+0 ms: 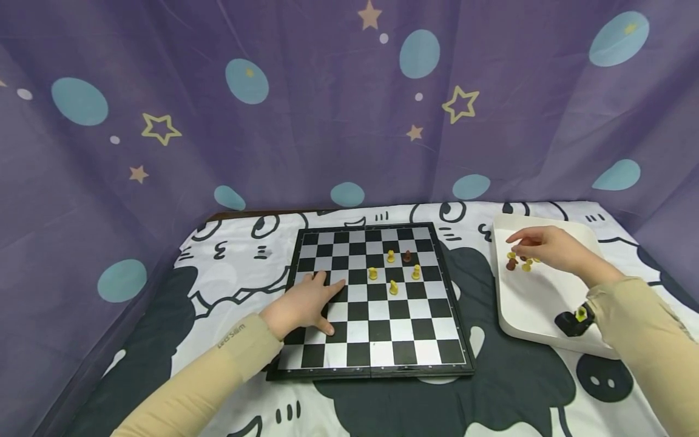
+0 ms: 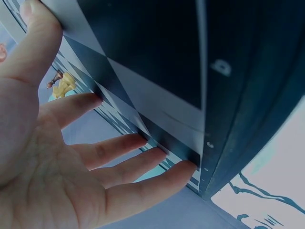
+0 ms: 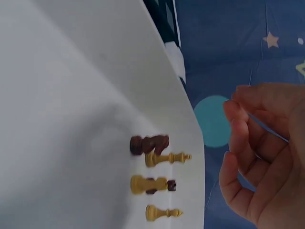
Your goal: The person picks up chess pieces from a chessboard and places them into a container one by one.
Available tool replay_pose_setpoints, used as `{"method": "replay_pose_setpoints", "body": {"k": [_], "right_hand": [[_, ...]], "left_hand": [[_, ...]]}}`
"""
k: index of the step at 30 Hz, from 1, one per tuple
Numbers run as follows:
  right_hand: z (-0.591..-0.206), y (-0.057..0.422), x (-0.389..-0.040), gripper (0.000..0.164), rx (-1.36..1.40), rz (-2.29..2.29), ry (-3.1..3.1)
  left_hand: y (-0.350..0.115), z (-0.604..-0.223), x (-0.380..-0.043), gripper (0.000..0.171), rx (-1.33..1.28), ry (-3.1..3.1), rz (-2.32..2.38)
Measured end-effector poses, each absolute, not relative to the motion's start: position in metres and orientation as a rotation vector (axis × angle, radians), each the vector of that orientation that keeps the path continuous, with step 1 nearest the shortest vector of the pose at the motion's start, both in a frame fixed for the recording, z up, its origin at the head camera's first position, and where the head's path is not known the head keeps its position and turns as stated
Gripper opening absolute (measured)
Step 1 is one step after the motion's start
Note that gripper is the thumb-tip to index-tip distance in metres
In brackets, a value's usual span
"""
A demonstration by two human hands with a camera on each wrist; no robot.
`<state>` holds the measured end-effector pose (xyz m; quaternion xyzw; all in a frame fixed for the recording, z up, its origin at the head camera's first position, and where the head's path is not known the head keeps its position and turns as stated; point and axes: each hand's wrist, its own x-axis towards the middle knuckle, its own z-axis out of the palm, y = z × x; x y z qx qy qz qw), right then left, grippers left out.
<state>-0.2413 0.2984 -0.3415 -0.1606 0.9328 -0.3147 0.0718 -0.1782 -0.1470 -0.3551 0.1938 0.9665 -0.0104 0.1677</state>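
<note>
My left hand point(image 1: 304, 305) spreads its fingers over the left side of a black-and-white chessboard point(image 1: 379, 332). In the left wrist view its fingertips point(image 2: 183, 172) touch the board's surface, and nothing lies in the palm. Several yellow chess pieces point(image 1: 372, 274) and one dark red piece point(image 1: 407, 256) stand right of it, towards the board's far side. My right hand point(image 1: 548, 247) hovers over a white tray point(image 1: 537, 306), fingers loosely bent. No piece shows between its fingers point(image 3: 229, 164). Below it are yellow pieces point(image 3: 162, 213) and dark red ones, including a knight point(image 3: 149, 144).
The board and tray sit on a cartoon-patterned cloth point(image 1: 426, 403), with a gap between them. Behind and at the sides hangs a purple curtain point(image 1: 306, 145) with stars and blue spots. The tray has a raised rim point(image 1: 495, 267).
</note>
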Motion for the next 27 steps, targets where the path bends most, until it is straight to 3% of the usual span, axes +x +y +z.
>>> {"method": "replay_pose_setpoints", "body": {"k": [27], "right_hand": [[-0.341,0.211,-0.226,0.026,-0.736,-0.921,2.732]], "left_hand": [[-0.148,-0.354,-0.177,0.097,0.546,2.753,-0.010]]}}
